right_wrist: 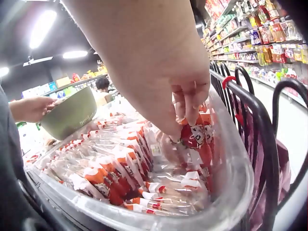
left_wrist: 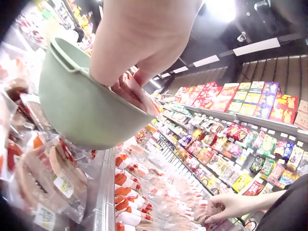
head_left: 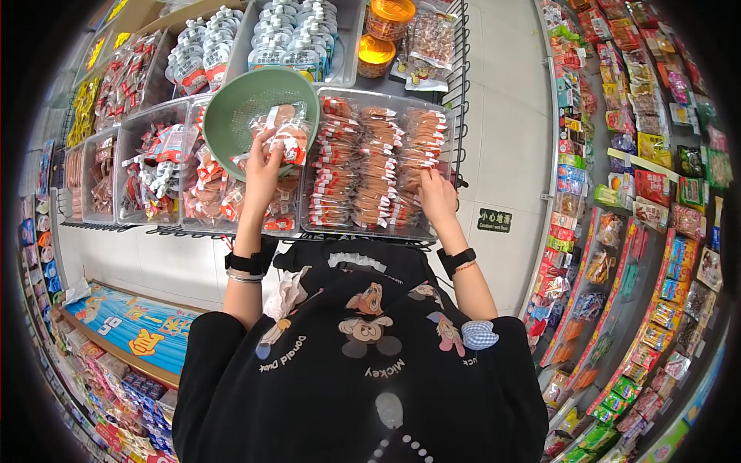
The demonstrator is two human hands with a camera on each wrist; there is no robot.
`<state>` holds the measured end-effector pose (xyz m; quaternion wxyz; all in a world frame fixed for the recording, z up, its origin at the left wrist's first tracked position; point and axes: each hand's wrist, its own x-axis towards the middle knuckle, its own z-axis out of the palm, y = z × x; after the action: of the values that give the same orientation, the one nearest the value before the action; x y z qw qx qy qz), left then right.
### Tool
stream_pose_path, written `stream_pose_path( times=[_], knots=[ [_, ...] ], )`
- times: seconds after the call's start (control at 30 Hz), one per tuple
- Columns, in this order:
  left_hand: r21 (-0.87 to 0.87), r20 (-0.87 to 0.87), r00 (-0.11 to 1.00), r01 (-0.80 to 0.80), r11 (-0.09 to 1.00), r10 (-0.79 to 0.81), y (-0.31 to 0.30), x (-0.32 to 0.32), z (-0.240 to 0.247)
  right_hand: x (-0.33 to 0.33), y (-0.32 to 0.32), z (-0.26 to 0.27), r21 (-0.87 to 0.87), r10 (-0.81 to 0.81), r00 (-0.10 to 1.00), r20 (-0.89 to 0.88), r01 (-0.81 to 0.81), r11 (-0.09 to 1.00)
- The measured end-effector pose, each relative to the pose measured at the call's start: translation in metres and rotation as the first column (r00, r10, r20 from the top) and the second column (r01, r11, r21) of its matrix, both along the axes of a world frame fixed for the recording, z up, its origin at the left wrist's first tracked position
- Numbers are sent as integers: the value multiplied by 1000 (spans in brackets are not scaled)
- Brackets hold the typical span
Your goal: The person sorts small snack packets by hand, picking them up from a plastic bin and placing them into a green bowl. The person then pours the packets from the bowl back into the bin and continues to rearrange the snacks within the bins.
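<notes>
A green plastic colander (head_left: 228,96) rests over the bins, with several clear-wrapped flat brown snack packets (head_left: 292,139) inside it. My left hand (head_left: 266,166) reaches over its near rim and grips packets; in the left wrist view the fingers curl round them at the rim. To the right is a clear plastic bin (head_left: 309,229) with rows of red-and-white-ended snack packets (head_left: 374,166) standing on edge. Down in the right row, my right hand (right_wrist: 178,108) pinches a packet (right_wrist: 195,137) against the bin's side wall. Its fingertips are partly hidden among the wrappers.
More bins of packets (head_left: 158,154) lie left, with pouch drinks (head_left: 293,42) behind and orange-lidded tubs (head_left: 376,50) at back right. A black wire rack (right_wrist: 267,139) edges the bin. Across the aisle floor (head_left: 494,147) stand snack shelves (head_left: 610,154).
</notes>
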<state>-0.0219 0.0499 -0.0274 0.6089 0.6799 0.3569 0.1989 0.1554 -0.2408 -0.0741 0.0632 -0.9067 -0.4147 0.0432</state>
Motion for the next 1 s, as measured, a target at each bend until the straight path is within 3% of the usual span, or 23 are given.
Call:
stream_pose_path(
  times=[0.13, 0.2, 0.27, 0.3, 0.33, 0.4, 0.43, 0.47, 0.5, 0.57, 0.6, 0.63, 0.67, 0.73, 0.8, 0.83, 0.9, 0.93, 1.0],
  knots=[
    [-34, 18, 1000, -5, 999, 6, -7, 2, 24, 1, 2, 12, 108, -5, 998, -64, 12, 994],
    [-64, 132, 989, 75, 995, -66, -12, 3, 34, -2, 11, 37, 172, -17, 993, -121, 38, 984],
    [-94, 123, 990, 85, 992, -73, -20, 7, 53, -3, 24, 70, 318, 0, 819, -574, 223, 922],
    [-122, 141, 982, 147, 982, -129, -25, 10, 61, -2, 29, 78, 311, 12, 743, -670, 266, 912],
    [-150, 161, 970, 208, 967, -184, -30, 13, 69, -4, 34, 85, 314, 15, 742, -670, 266, 912],
    [-123, 124, 939, 335, 934, -321, -41, 18, 74, -10, 47, 98, 427, 237, 436, -868, 411, 805],
    [-151, 137, 917, 393, 907, -374, -50, 22, 77, -13, 52, 102, 459, 360, 290, -887, 457, 762],
    [-170, 211, 883, 456, 874, -420, -59, 26, 76, -15, 55, 108, 463, 368, 285, -885, 451, 763],
    [-157, 170, 869, 489, 858, -464, -66, 29, 76, -18, 56, 114, 382, 287, 266, -920, 447, 809],
    [26, 57, 813, 580, 814, -580, -73, 32, 83, -17, 59, 105, 255, 194, 175, -965, 468, 846],
    [108, 15, 785, 614, 782, -619, -71, 32, 89, -18, 60, 103, 261, 204, 170, -964, 459, 849],
    [59, -12, 776, 630, 775, -630, -65, 33, 96, -21, 60, 103, 322, 253, 201, -946, 519, 792],
    [91, 53, 810, 578, 811, -584, -56, 32, 85, -23, 59, 102, 379, 298, 234, -925, 574, 726],
    [163, 8, 891, 447, 879, -455, -30, 32, 86, -20, 51, 102, 386, 286, 260, -922, 614, 688],
    [336, -89, 930, 364, 869, -355, 3, 31, 79, -16, 40, 96, 385, 241, 302, -923, 680, 623],
    [338, -88, 932, 359, 870, -351, 19, 31, 70, -15, 37, 93, 387, 243, 302, -922, 677, 626],
    [432, -333, 895, 424, 796, -296, 46, 31, 41, -14, 31, 89, 431, 228, 367, -902, 732, 528],
    [434, -333, 896, 422, 796, -294, 57, 31, 26, -13, 29, 87, 434, 231, 369, -901, 730, 527],
    [481, -472, 815, 558, 676, -336, 69, 31, -6, -11, 27, 85, 421, 199, 375, -905, 729, 540]
  ],
)
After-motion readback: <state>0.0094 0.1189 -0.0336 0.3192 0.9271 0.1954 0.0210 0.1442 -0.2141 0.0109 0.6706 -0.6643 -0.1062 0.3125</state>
